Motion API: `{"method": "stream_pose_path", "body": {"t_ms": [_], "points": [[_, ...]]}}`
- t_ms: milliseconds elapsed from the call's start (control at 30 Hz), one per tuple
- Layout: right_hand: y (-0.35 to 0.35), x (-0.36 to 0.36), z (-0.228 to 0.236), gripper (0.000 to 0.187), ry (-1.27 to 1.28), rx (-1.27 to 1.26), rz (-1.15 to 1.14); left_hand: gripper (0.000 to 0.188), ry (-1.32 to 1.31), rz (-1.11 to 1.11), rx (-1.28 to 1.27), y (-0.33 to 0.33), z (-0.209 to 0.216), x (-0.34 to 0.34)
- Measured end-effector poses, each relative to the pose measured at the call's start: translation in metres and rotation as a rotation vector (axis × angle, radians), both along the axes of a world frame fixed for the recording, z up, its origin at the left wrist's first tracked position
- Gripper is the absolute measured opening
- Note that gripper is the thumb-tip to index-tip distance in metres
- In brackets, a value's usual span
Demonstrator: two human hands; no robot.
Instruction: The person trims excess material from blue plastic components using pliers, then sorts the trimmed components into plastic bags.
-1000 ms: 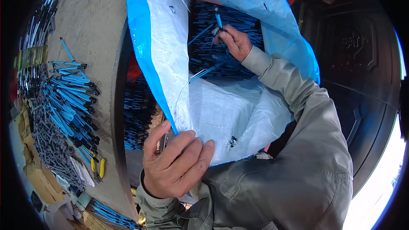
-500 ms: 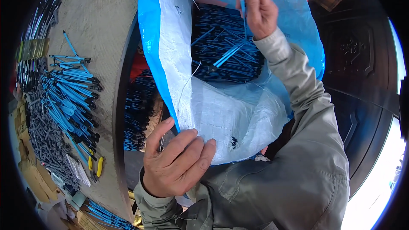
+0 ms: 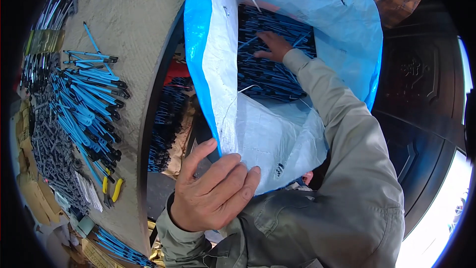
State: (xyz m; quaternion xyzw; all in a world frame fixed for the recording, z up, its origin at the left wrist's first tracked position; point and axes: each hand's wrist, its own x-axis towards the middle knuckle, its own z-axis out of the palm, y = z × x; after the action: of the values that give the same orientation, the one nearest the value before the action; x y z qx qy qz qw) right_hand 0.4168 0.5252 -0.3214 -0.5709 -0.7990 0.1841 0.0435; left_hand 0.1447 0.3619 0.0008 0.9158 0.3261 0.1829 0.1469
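A large woven plastic bag (image 3: 202,54), bright blue outside and white inside, stands with its mouth wide. My left hand (image 3: 215,188) pinches its near left rim, with the fingers on the white inner side. Deep in the bag lies a dense layer of thin blue-and-black rods (image 3: 267,78), several of them askew on top. Over these rods reaches my right hand (image 3: 274,47), its fingers spread and nothing visible in it. Whether its fingertips touch the rods I cannot tell.
On the table (image 3: 131,15) at the left lie a fanned pile of blue strips with black ends (image 3: 91,109), a heap of dark grey parts (image 3: 52,139) and yellow-handled pliers (image 3: 117,190). More rods (image 3: 168,119) stand below the table edge. A dark panelled door (image 3: 416,79) is at the right.
My right hand has gone down from above into the bag; the blue-and-black pieces it held are no longer in it. The left hand keeps its hold on the rim. The view has shifted slightly.
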Motion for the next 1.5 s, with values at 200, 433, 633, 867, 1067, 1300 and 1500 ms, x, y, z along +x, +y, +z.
{"method": "stream_pose_path", "body": {"t_ms": [200, 433, 633, 867, 1067, 1300, 1500], "points": [[-0.032, 0.044, 0.001, 0.113, -0.381, -0.013, 0.197, 0.015, -0.016, -0.01, -0.005, 0.001, 0.0, 0.003], [-0.055, 0.022, -0.017, 0.116, -0.559, 0.076, -0.053, 0.014, -0.026, -0.03, -0.024, 0.003, -0.003, 0.009], [-0.025, 0.039, -0.029, 0.111, -0.326, -0.078, -0.043, 0.014, -0.01, -0.027, -0.033, 0.002, 0.0, 0.008], [-0.057, 0.034, -0.04, 0.096, -0.268, 0.083, -0.012, 0.014, -0.023, -0.034, -0.045, 0.001, -0.003, 0.009], [-0.071, 0.009, -0.021, 0.086, -0.249, -0.101, -0.041, 0.014, -0.003, -0.017, -0.061, -0.003, -0.004, 0.005], [-0.063, 0.007, -0.025, 0.074, -0.194, -0.064, -0.132, 0.014, 0.002, -0.028, -0.032, -0.001, -0.003, 0.008], [-0.078, -0.006, -0.005, 0.066, -0.108, -0.196, -0.278, 0.015, -0.008, -0.004, -0.042, -0.011, -0.009, 0.003]]}}
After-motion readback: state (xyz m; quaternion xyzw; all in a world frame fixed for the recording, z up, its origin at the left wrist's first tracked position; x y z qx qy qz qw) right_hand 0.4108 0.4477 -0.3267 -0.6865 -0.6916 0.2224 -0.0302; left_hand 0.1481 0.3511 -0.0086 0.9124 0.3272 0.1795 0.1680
